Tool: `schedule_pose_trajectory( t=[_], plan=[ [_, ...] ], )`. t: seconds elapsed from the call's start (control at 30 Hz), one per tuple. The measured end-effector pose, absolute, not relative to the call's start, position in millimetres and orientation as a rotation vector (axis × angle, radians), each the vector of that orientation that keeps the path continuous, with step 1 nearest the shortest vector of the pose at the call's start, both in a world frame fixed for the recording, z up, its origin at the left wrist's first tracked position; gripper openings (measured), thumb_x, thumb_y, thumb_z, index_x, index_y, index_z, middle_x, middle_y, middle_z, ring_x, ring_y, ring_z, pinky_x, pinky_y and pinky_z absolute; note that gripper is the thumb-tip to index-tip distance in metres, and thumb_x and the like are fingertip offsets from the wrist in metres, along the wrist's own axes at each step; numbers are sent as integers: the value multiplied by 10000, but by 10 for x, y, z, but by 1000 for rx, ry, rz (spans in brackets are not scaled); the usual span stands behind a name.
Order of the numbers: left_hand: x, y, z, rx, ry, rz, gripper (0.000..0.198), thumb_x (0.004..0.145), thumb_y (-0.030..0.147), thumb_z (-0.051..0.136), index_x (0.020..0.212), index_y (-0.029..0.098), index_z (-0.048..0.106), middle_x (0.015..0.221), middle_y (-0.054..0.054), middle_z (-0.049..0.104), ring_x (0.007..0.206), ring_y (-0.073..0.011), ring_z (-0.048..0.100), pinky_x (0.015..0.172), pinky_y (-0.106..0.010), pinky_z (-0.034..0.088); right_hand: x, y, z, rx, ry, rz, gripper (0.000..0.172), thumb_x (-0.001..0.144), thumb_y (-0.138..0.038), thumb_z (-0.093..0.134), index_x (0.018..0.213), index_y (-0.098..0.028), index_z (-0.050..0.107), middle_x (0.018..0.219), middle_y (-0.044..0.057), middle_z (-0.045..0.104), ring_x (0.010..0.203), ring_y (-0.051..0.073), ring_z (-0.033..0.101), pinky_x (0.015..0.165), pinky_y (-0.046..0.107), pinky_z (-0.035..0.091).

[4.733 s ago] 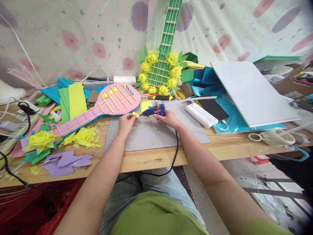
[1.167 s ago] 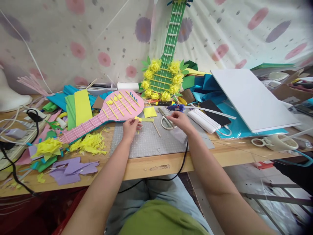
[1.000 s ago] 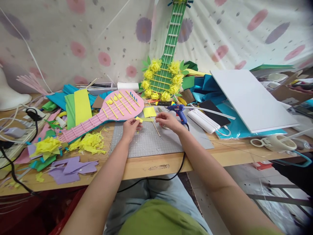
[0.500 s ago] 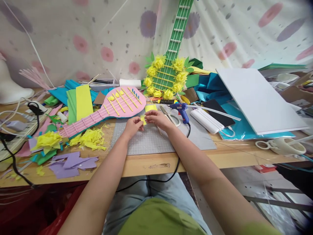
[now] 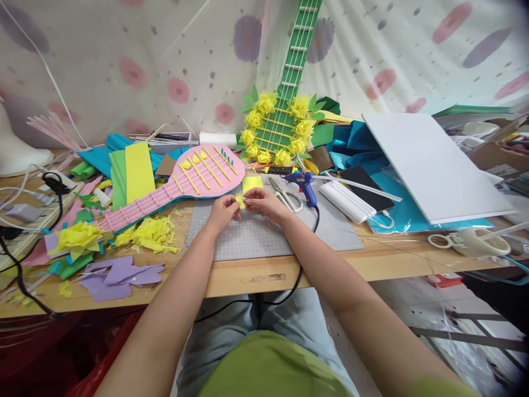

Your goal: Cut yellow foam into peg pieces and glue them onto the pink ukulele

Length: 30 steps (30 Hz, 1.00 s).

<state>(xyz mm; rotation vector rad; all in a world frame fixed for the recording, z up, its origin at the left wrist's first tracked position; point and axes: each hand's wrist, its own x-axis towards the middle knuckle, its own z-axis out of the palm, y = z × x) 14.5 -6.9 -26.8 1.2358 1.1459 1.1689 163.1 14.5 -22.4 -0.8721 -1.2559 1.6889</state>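
Observation:
A small yellow paper piece (image 5: 240, 202) is pinched between my two hands above the grey cutting mat (image 5: 248, 237). My left hand (image 5: 225, 213) grips its left side, and my right hand (image 5: 264, 203) has its fingertips closed on the right side. Just behind them lies a yellow paper square (image 5: 252, 182). White-handled scissors (image 5: 288, 198) and a blue glue gun (image 5: 305, 184) rest to the right of my right hand. On the left is a pink paper instrument (image 5: 212, 171) with yellow strips.
A green instrument with yellow flowers (image 5: 285, 129) stands at the back. Yellow scraps (image 5: 151, 234) and purple paper (image 5: 122, 275) lie left. To the right are a white power bank (image 5: 347, 201), a white board (image 5: 433, 165) and a tape roll (image 5: 483, 242). A black cord crosses the front edge.
The view has shifted slightly. Both hands stay together at the yellow piece, which now shows a little differently between the fingertips.

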Motion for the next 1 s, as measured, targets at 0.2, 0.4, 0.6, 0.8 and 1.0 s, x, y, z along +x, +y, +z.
schedule_pose_trajectory(
  t=[0.2,0.4,0.6,0.8,1.0],
  plan=[
    [131,-51,-315,1275,1132,1162,154,588,269,610,567,163,500,454,34,496,378,-88,491,413,-216,435,1617,140,-228,-877,-1246,1698,283,519,-212,732,744,-150,572,674,-32,593,603,68,559,675,257,476],
    [127,-60,-325,1298,1157,1162,152,592,262,605,560,165,492,446,33,500,373,-90,490,420,-222,435,1614,152,-238,-878,-1258,1717,262,526,-204,725,735,-151,575,677,-32,585,601,72,559,677,264,477],
    [121,-66,-339,1292,1174,1168,141,591,256,588,548,168,486,432,33,496,370,-91,484,417,-225,443,1603,171,-269,-857,-1271,1725,251,532,-196,717,732,-150,571,672,-30,590,596,69,561,669,257,478],
    [111,-85,-331,1284,1161,1167,146,594,269,598,575,164,498,460,35,497,379,-88,485,433,-240,464,1587,168,-265,-864,-1267,1712,252,514,-182,713,718,-149,569,665,-36,586,578,65,553,642,250,476],
    [116,-86,-326,1283,1178,1167,169,596,286,603,576,162,490,456,32,496,380,-96,496,425,-238,457,1567,163,-269,-879,-1286,1690,247,523,-181,695,724,-149,555,645,-34,581,574,69,550,640,253,473]
  ],
)
